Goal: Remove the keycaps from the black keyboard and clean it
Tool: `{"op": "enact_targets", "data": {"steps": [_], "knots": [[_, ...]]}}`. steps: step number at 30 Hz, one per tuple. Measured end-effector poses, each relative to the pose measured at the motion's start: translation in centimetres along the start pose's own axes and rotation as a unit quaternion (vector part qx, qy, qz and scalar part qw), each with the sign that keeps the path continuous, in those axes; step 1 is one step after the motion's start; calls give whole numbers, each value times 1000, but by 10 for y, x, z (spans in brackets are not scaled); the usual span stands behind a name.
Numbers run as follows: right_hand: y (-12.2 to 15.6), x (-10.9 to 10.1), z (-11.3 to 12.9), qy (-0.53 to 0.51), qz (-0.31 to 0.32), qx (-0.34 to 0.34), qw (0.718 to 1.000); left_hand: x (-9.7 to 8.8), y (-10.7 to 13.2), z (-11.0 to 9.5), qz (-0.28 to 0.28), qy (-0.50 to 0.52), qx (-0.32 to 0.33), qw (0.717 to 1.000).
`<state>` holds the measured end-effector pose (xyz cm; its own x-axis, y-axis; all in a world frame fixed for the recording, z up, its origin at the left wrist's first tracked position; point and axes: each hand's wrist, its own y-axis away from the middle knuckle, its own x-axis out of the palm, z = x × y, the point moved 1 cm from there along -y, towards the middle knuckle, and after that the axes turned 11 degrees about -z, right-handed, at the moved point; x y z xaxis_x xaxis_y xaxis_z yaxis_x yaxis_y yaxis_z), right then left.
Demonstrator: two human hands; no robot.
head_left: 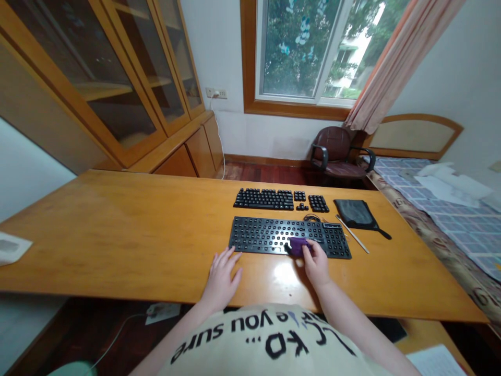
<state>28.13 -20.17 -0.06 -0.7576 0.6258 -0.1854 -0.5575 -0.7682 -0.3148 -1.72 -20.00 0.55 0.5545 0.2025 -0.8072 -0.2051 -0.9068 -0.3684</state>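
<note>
The left hand [222,275] lies spread; the right hand [316,264] pinches a purple cloth [297,247] that, dragged hard, could snag the keyboard base [258,233].

Keyboard base [256,235] looks like smooth black plastic, glossy enough to throw a bright glare patch; keycaps [264,199] also plastic-looking, duller sheen, and the purple rag [298,247] on the base is matt cloth. Bench [136,230] is smooth varnished wood, glossy with a strong highlight near the front edge; pouch [354,213] reads as matt dark fabric, thin white rod [353,234] is smooth, can't tell plastic from metal. Further out: cabinet [151,137] in lacquered wood with glass panes, chair [332,146] in smooth leather-look cover, curtain [407,62] matt cloth, floor [270,172] polished reddish wood.
</note>
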Motion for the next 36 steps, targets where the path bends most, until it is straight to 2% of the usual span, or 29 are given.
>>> {"op": "enact_targets", "data": {"steps": [4, 7, 12, 16, 20, 23, 27, 33, 36], "knots": [[15, 22, 17, -56, 47, 74, 995, -1, -13, -21, 53, 147, 47, 987], [32, 42, 28, -134, 108, 110, 979, -1, -20, -41, 79, 198, 55, 975], [47, 53, 34, -132, 214, 45, 967, 3, -18, -57, 66, 219, 46, 972], [45, 51, 33, -119, 256, 2, 959, 13, -12, -51, 46, 231, 15, 972], [46, 51, 38, -90, 292, -36, 951, 25, -10, -38, 24, 246, -44, 968], [48, 53, 40, -77, 298, -37, 951, 31, -11, -31, 12, 259, -75, 963], [48, 53, 35, -62, 281, -55, 956, 31, -10, -29, 17, 279, -80, 957], [42, 51, 28, -96, 193, 7, 976, 33, -10, -20, -31, 309, -144, 940], [41, 48, 29, -119, 169, 7, 978, 34, -11, -17, -41, 343, -178, 921]]}}
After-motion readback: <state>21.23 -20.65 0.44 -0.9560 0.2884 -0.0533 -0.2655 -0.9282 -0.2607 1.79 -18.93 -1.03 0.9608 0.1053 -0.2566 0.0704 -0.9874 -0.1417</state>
